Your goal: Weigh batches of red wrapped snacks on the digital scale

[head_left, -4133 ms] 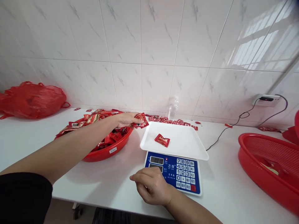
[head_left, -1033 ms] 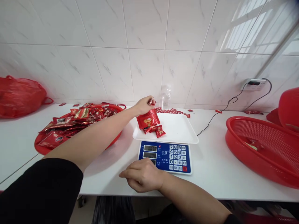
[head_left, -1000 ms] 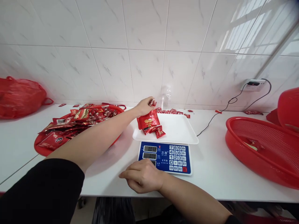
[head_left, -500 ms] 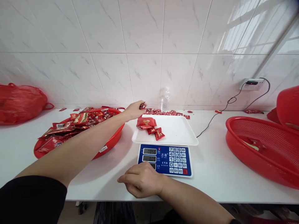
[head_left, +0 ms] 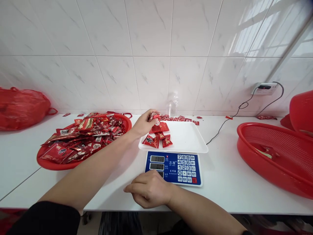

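My left hand (head_left: 144, 123) is over the left edge of the scale's white pan (head_left: 188, 138), its fingers pinched on small red candy packets (head_left: 154, 117). Several red packets (head_left: 158, 138) lie in a small heap on the pan just below it. The blue-faced electronic scale (head_left: 174, 167) shows lit digits. My right hand (head_left: 149, 192) rests on the white counter in front of the scale's display, fingers curled loosely with nothing visible in them. A red basket (head_left: 52, 163) heaped with red snack packets (head_left: 83, 137) stands to the left of the scale.
A large red mesh basket (head_left: 276, 156) stands at the right, with another red container (head_left: 302, 112) behind it. A red plastic bag (head_left: 23, 107) lies at the far left. Loose packets (head_left: 178, 118) and a clear bottle (head_left: 172, 105) sit by the tiled wall. A black cable (head_left: 227, 122) runs to a socket (head_left: 265, 88).
My left hand went back toward the loose packets by the wall and has returned to the pan holding more. The heap on the pan has grown. My right hand has stayed put.
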A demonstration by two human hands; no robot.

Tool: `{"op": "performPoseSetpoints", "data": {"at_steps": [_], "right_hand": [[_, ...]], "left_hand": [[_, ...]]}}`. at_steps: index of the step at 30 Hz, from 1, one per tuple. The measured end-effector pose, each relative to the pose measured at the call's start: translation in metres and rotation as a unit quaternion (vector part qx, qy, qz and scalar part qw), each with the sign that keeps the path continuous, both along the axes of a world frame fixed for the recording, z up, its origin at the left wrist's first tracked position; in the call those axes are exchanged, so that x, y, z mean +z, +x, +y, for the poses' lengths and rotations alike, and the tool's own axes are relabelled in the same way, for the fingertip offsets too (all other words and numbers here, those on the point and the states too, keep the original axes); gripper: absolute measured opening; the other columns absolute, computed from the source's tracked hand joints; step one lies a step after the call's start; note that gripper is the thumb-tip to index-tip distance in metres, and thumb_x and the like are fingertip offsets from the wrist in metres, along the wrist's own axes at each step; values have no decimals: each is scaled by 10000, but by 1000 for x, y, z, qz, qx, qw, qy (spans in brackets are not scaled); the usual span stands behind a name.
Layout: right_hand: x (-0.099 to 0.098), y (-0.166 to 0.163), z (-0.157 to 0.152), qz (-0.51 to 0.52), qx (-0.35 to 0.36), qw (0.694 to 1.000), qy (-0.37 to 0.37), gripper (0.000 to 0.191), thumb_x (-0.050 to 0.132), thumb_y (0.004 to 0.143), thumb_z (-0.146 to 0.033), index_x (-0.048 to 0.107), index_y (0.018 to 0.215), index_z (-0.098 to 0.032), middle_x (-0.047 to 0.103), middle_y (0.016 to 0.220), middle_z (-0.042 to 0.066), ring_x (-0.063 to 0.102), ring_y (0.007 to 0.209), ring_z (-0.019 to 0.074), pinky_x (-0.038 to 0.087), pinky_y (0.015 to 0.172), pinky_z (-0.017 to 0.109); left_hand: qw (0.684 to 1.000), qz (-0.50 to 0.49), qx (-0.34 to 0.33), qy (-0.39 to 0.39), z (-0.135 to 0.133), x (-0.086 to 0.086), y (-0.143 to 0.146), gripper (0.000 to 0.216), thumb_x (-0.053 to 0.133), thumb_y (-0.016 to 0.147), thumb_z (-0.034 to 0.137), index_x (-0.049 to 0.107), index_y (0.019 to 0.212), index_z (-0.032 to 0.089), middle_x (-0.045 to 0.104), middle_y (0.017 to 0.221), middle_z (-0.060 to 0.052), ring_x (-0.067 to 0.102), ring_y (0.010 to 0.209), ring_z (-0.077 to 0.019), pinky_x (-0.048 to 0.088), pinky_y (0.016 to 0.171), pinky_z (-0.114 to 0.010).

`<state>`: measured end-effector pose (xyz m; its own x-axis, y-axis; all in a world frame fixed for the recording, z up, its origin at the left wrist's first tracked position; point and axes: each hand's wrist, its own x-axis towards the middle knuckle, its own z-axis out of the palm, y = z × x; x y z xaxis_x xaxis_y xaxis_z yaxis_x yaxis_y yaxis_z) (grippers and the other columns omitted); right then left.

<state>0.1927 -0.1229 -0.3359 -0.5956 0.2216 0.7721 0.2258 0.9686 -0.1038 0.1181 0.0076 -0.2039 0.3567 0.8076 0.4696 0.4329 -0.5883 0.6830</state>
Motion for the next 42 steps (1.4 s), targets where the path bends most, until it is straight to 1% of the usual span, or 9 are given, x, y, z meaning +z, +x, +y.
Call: {"op": "performPoseSetpoints", "data": {"at_steps": [8, 12, 15, 19, 21, 25, 30, 36, 42], "right_hand": [[0, 2, 1, -40, -5, 999, -5, 302, 409, 810, -142, 586, 1054, -170, 706, 810, 5, 652, 702, 105, 497, 584, 217], [-1, 2, 1, -48, -14, 998, 35, 283, 433, 808, -146, 589, 1043, -172, 692, 797, 6, 643, 680, 109, 495, 561, 225], [-2, 0, -1, -42, 0, 997, 70, 256, 457, 814, -167, 596, 1028, -174, 688, 798, 0, 620, 624, 104, 478, 511, 234], [6, 8, -7, -41, 43, 991, 121, 230, 487, 862, -266, 595, 1051, -194, 688, 841, 1, 615, 608, 94, 472, 477, 240], [18, 21, -9, -5, 24, 992, 122, 246, 476, 873, -268, 585, 1085, -209, 691, 870, 13, 630, 653, 103, 495, 512, 246], [49, 66, 0, 67, -157, 985, 35, 292, 467, 871, -150, 587, 1129, -214, 700, 921, 41, 645, 777, 144, 537, 634, 284], [72, 121, 27, -28, -373, 920, -119, 265, 475, 922, -287, 634, 1127, -233, 685, 1035, 70, 623, 989, 218, 543, 805, 390], [76, 133, 48, -142, -344, 907, -199, 307, 513, 917, -314, 592, 1213, -280, 609, 1229, 59, 554, 1145, 232, 495, 932, 454], [72, 110, 60, -166, -323, 902, -236, 303, 536, 896, -234, 607, 1189, -267, 594, 1219, 56, 606, 1043, 203, 518, 890, 389]], "left_hand": [[998, 62, 29, -14, 4, -23, -15, 278, 556, 801, 288, 623, 1066, 237, 671, 1035, -9, 603, 930, -182, 455, 853, -300], [992, -90, 93, 6, 7, -21, -30, 241, 557, 814, 347, 622, 1005, 217, 646, 869, -10, 599, 784, -153, 479, 711, -263], [971, -200, 124, 53, -6, -24, -44, 177, 542, 843, 380, 577, 848, 207, 511, 631, 32, 491, 573, -107, 420, 554, -222], [958, -210, 160, 111, -29, -41, -57, 288, 536, 866, 393, 478, 663, 198, 396, 551, 46, 380, 509, -89, 349, 513, -227], [958, -207, 159, 118, -36, -53, -60, 294, 538, 869, 384, 467, 653, 198, 386, 553, 45, 367, 507, -92, 331, 507, -236], [958, -210, 140, 137, -43, -72, -62, 246, 524, 881, 323, 465, 677, 201, 399, 576, 42, 377, 530, -99, 336, 538, -246], [964, -198, 108, 142, -45, -83, -64, 175, 533, 870, 273, 498, 715, 199, 450, 607, 37, 401, 548, -100, 349, 554, -241], [964, -210, 102, 128, -45, -82, -68, 154, 524, 882, 293, 531, 759, 201, 498, 633, 26, 445, 552, -105, 375, 568, -245], [969, -191, 82, 133, -48, -84, -66, 145, 525, 881, 292, 531, 768, 202, 511, 653, 18, 460, 576, -109, 391, 593, -245]]}}
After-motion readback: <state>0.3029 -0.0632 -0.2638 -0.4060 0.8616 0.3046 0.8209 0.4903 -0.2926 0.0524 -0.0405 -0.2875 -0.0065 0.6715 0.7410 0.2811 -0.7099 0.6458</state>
